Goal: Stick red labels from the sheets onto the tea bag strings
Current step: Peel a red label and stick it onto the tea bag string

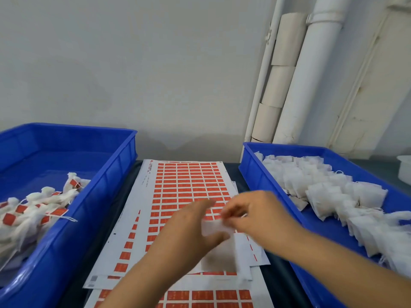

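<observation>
Right, both hands are over the label sheet [178, 192] mid-table. Left hand [191, 227] and right hand [253, 212] meet on one white tea bag [214, 227], held just above the sheet. Right fingertips look pinched at the bag's top edge, probably on the string, but motion blur hides it; can't confirm a label is in the pinch. Left thumb and fingers clamp the bag body.

Unlabelled bags [329, 192] are piled in the right blue tray [251, 172], labelled ones [33, 210] in the left blue tray [106, 174].

Risks as I see them:
- String is thin and slack; if it slips out before the label folds over, the label sticks to itself or a finger.
- Sheets are stacked loose; peeling could lift or shift the top one.
- Bag hangs right over exposed labels; a lifted corner could catch it.
- Blur suggests fast hands, so a crooked fold is likely.
</observation>
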`<action>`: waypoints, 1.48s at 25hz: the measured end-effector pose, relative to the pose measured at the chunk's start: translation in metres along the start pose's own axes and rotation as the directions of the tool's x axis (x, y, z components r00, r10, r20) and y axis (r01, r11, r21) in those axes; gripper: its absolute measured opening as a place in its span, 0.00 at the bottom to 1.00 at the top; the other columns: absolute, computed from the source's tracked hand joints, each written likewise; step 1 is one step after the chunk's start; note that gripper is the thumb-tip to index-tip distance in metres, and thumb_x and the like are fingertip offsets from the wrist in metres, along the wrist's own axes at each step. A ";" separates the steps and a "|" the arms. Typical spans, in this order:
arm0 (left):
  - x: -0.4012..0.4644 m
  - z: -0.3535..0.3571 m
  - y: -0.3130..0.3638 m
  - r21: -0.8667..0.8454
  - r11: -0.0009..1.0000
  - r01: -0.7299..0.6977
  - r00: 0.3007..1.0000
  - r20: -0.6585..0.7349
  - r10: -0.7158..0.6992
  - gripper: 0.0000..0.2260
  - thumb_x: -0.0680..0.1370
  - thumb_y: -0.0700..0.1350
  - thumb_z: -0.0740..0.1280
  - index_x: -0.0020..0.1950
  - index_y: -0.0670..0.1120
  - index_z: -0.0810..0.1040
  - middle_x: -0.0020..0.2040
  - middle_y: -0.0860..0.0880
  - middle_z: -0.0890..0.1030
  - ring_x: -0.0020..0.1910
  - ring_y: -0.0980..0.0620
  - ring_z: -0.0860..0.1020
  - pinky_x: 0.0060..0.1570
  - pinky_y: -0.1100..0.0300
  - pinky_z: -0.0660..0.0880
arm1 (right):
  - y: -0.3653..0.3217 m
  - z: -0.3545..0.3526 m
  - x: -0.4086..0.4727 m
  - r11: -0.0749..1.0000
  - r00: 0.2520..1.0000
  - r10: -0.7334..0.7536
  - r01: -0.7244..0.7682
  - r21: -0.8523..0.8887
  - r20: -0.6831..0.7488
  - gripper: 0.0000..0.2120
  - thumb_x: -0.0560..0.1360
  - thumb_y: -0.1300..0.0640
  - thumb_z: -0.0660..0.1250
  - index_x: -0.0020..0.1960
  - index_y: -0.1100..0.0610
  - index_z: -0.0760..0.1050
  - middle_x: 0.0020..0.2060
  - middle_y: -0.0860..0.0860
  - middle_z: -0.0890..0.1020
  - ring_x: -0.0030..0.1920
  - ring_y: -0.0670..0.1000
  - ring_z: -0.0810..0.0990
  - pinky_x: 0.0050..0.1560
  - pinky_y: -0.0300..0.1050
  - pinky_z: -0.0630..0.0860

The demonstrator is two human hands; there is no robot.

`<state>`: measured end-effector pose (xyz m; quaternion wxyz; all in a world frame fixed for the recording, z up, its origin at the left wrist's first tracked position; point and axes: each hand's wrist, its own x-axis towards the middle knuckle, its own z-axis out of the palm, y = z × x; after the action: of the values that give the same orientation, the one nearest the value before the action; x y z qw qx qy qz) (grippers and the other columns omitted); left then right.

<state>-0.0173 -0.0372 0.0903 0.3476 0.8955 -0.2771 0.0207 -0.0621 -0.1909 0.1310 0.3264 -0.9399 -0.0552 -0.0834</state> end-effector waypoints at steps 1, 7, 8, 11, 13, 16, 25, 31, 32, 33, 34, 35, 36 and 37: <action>-0.004 -0.001 -0.004 0.026 1.000 0.016 0.996 0.087 -0.018 0.21 0.71 0.61 0.69 0.63 0.59 0.74 0.57 0.62 0.78 0.53 0.61 0.77 0.54 0.65 0.72 | 0.000 0.015 -0.004 0.999 0.999 0.003 -0.005 0.033 0.047 0.11 0.71 0.59 0.72 0.40 0.42 0.81 0.32 0.31 0.79 0.41 0.30 0.78 0.39 0.21 0.70; -0.023 -0.014 -0.034 0.150 0.976 0.155 0.934 0.299 -0.194 0.12 0.75 0.53 0.67 0.58 0.57 0.80 0.50 0.59 0.82 0.43 0.61 0.78 0.47 0.73 0.74 | 0.018 0.048 -0.020 0.980 0.986 0.137 -0.149 0.134 0.090 0.07 0.72 0.59 0.72 0.45 0.46 0.82 0.30 0.28 0.77 0.41 0.28 0.77 0.37 0.19 0.69; -0.023 -0.016 -0.034 0.163 0.970 0.178 0.916 0.333 -0.224 0.12 0.76 0.52 0.66 0.59 0.56 0.79 0.51 0.58 0.82 0.45 0.60 0.79 0.49 0.72 0.74 | 0.020 0.049 -0.021 0.976 0.984 0.151 -0.163 0.141 0.092 0.08 0.72 0.58 0.71 0.44 0.44 0.82 0.31 0.28 0.77 0.42 0.28 0.77 0.37 0.19 0.69; -0.021 -0.017 -0.031 0.240 0.954 0.180 0.887 0.378 -0.263 0.14 0.77 0.52 0.65 0.61 0.54 0.78 0.53 0.56 0.81 0.48 0.58 0.79 0.52 0.70 0.74 | 0.021 0.055 -0.024 0.971 0.981 0.178 -0.189 0.145 0.083 0.12 0.74 0.58 0.70 0.39 0.40 0.78 0.33 0.29 0.76 0.42 0.27 0.76 0.37 0.18 0.68; -0.021 -0.017 -0.032 0.277 0.944 0.178 0.891 0.362 -0.274 0.13 0.77 0.52 0.65 0.61 0.55 0.78 0.53 0.57 0.81 0.48 0.58 0.78 0.54 0.69 0.74 | 0.023 0.062 -0.026 0.973 0.980 0.190 -0.196 0.125 0.057 0.09 0.75 0.58 0.69 0.44 0.42 0.80 0.36 0.28 0.75 0.41 0.28 0.76 0.38 0.17 0.67; -0.024 -0.016 -0.035 0.280 0.946 0.165 0.915 0.314 -0.252 0.11 0.77 0.52 0.65 0.59 0.56 0.79 0.52 0.59 0.80 0.46 0.58 0.78 0.53 0.69 0.74 | 0.026 0.073 -0.029 0.974 0.980 0.200 -0.201 0.104 0.018 0.10 0.76 0.58 0.67 0.52 0.44 0.80 0.44 0.29 0.74 0.47 0.33 0.75 0.51 0.21 0.68; -0.024 -0.007 -0.041 0.300 0.953 0.043 0.996 0.059 -0.064 0.06 0.78 0.54 0.63 0.53 0.61 0.77 0.43 0.65 0.75 0.41 0.62 0.75 0.41 0.77 0.68 | 0.014 0.102 -0.013 0.874 0.934 0.322 -0.355 0.332 0.152 0.12 0.74 0.48 0.69 0.55 0.49 0.82 0.53 0.40 0.81 0.48 0.39 0.75 0.57 0.34 0.70; -0.029 -0.009 -0.047 0.229 0.971 0.072 0.974 -0.224 -0.020 0.04 0.77 0.52 0.64 0.48 0.62 0.75 0.41 0.66 0.71 0.39 0.63 0.74 0.38 0.78 0.65 | 0.033 0.101 -0.019 0.793 0.927 0.329 -0.376 0.480 0.182 0.04 0.74 0.50 0.69 0.42 0.43 0.82 0.43 0.34 0.81 0.50 0.39 0.78 0.49 0.28 0.67; -0.030 -0.007 -0.047 0.223 0.972 0.078 0.967 -0.256 -0.019 0.04 0.77 0.51 0.64 0.49 0.61 0.76 0.41 0.66 0.72 0.38 0.63 0.74 0.38 0.78 0.65 | 0.033 0.101 -0.019 0.796 0.925 0.323 -0.381 0.471 0.202 0.06 0.74 0.50 0.69 0.39 0.42 0.81 0.42 0.34 0.82 0.50 0.39 0.78 0.48 0.29 0.67; -0.029 -0.004 -0.047 0.215 0.973 0.088 0.958 -0.285 -0.023 0.05 0.77 0.51 0.65 0.50 0.59 0.78 0.42 0.66 0.73 0.39 0.62 0.74 0.40 0.78 0.65 | 0.033 0.101 -0.019 0.802 0.923 0.319 -0.384 0.457 0.217 0.09 0.75 0.50 0.68 0.36 0.41 0.81 0.42 0.34 0.82 0.50 0.39 0.78 0.47 0.29 0.67; -0.029 -0.001 -0.047 0.202 0.975 0.097 0.951 -0.308 -0.030 0.06 0.76 0.50 0.65 0.51 0.57 0.80 0.43 0.64 0.75 0.39 0.62 0.74 0.41 0.77 0.66 | 0.034 0.102 -0.018 0.812 0.919 0.316 -0.390 0.434 0.234 0.11 0.75 0.50 0.67 0.35 0.41 0.81 0.41 0.35 0.82 0.50 0.40 0.78 0.46 0.31 0.67; -0.028 0.001 -0.048 0.197 0.975 0.101 0.947 -0.320 -0.034 0.07 0.76 0.50 0.66 0.52 0.56 0.81 0.44 0.63 0.77 0.39 0.61 0.75 0.42 0.75 0.67 | 0.034 0.102 -0.018 0.810 0.913 0.327 -0.403 0.426 0.243 0.11 0.75 0.50 0.67 0.35 0.42 0.80 0.41 0.35 0.82 0.49 0.40 0.78 0.45 0.31 0.67; -0.027 0.001 -0.049 0.188 0.977 0.103 0.945 -0.325 -0.037 0.07 0.76 0.50 0.66 0.52 0.55 0.81 0.45 0.62 0.78 0.39 0.61 0.75 0.43 0.74 0.68 | 0.036 0.103 -0.018 0.801 0.901 0.349 -0.430 0.417 0.258 0.08 0.74 0.50 0.68 0.37 0.43 0.80 0.40 0.36 0.82 0.48 0.41 0.78 0.43 0.31 0.68; -0.026 0.000 -0.050 0.171 0.979 0.108 0.943 -0.329 -0.047 0.08 0.76 0.50 0.66 0.53 0.55 0.81 0.45 0.62 0.78 0.39 0.61 0.76 0.43 0.74 0.69 | 0.036 0.102 -0.019 0.786 0.882 0.381 -0.466 0.406 0.276 0.03 0.72 0.50 0.70 0.40 0.44 0.79 0.41 0.36 0.81 0.46 0.41 0.79 0.40 0.29 0.70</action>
<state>-0.0142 0.0056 0.0537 0.3036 0.9188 -0.1776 0.1791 -0.0621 -0.1567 0.0265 0.5440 -0.8266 0.1107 0.0925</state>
